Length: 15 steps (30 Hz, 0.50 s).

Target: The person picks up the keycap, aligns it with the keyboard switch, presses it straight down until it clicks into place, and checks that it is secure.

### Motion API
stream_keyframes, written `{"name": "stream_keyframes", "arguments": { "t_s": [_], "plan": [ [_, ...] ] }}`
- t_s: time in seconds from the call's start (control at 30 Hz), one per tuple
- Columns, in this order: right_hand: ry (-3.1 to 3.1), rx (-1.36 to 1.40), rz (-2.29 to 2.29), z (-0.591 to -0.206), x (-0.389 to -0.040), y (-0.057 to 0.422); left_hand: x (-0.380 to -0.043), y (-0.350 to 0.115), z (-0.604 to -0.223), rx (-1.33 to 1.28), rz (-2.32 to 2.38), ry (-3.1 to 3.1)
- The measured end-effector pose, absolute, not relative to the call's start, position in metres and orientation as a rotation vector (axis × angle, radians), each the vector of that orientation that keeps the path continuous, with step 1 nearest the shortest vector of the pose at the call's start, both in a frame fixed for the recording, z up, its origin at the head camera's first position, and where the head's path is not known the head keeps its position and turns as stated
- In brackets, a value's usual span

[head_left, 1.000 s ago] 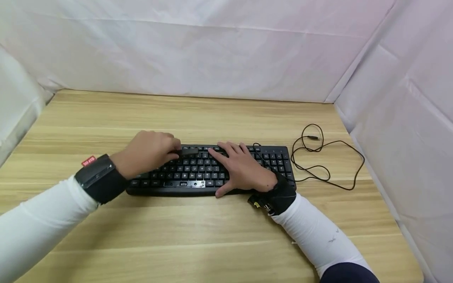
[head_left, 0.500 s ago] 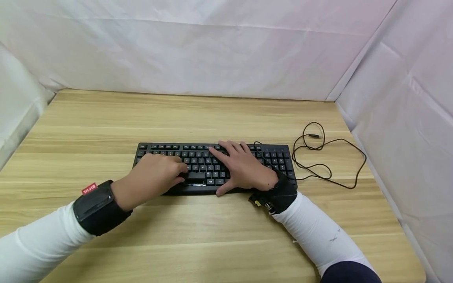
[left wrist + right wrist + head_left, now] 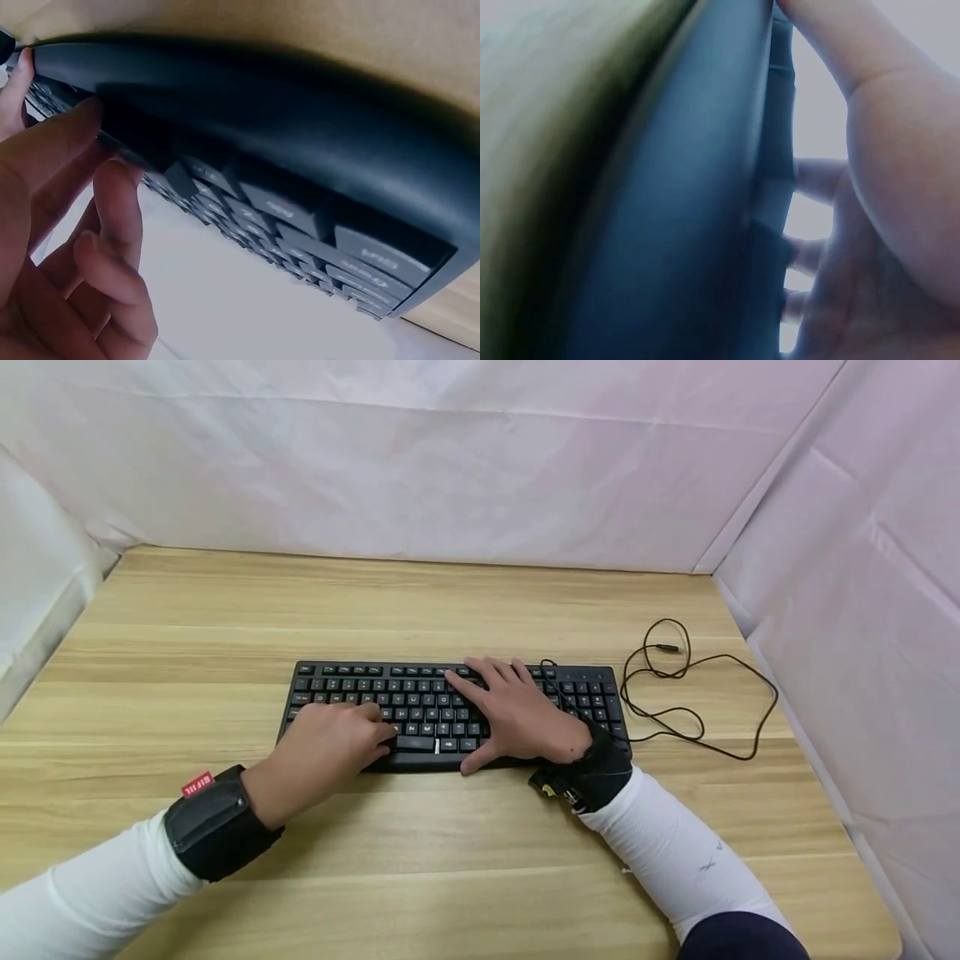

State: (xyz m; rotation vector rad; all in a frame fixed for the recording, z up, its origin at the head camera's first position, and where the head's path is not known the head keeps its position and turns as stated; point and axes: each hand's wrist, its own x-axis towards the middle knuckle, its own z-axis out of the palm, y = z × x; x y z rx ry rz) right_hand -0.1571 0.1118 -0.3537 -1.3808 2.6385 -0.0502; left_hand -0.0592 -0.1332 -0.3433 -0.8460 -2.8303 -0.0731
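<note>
A black full-size keyboard (image 3: 420,764) lies flat on the wooden table, mostly under my two hands. My left hand (image 3: 330,743) pinches the left end of the long space bar (image 3: 415,744) between thumb and curled fingers. The bar lies in its row near the keyboard's front edge, with a bright strip at its right end. Seen from the left wrist, the thumb (image 3: 82,116) is on the bar's front side and the other fingers curl behind. My right hand (image 3: 521,718) rests spread over the keys right of the middle, its thumb at the keyboard's front edge.
A thin black cable (image 3: 738,664) runs from the keyboard and loops on the table at the right, its plug (image 3: 667,648) near the top loop. White cloth walls (image 3: 450,485) stand behind and on both sides. Both wrists wear black straps.
My left hand has brought the space bar from over the upper key rows down and toward me, into the bottom row. The right hand has stayed in place.
</note>
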Motion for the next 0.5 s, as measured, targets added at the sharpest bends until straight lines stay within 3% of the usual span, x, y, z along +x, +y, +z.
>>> {"name": "stream_keyframes", "arguments": {
  "t_s": [0.5],
  "plan": [
    [2.620, -1.374, -0.084, -0.3550, -0.1573, 0.1125, -0.0550, -0.1312, -0.3482, -0.856, -0.107, -2.783]
  ]
}}
